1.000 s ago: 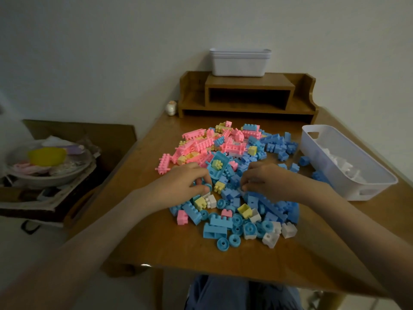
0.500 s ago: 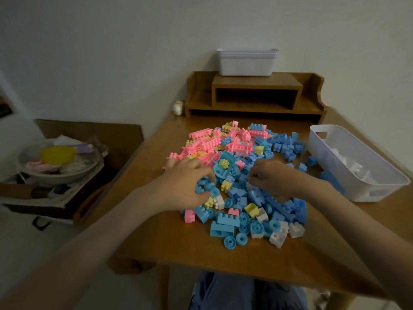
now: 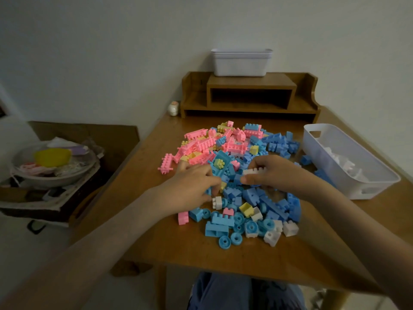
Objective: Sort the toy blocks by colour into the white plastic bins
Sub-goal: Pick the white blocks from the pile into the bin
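Pinching a white block (image 3: 253, 171) now, the right hand (image 3: 276, 175) has it lifted just clear of the pile of toy blocks (image 3: 223, 145) mid-frame. Half a second back that hand was only digging, nothing showing. So I'd guess it goes next to the white bin (image 3: 362, 191) at the right edge (looks like white pieces in there already). Meanwhile the left hand (image 3: 190, 189) is curled down into the blues. Can't tell if it's got anything, the fingertips are buried. The bin contents are washed out too.
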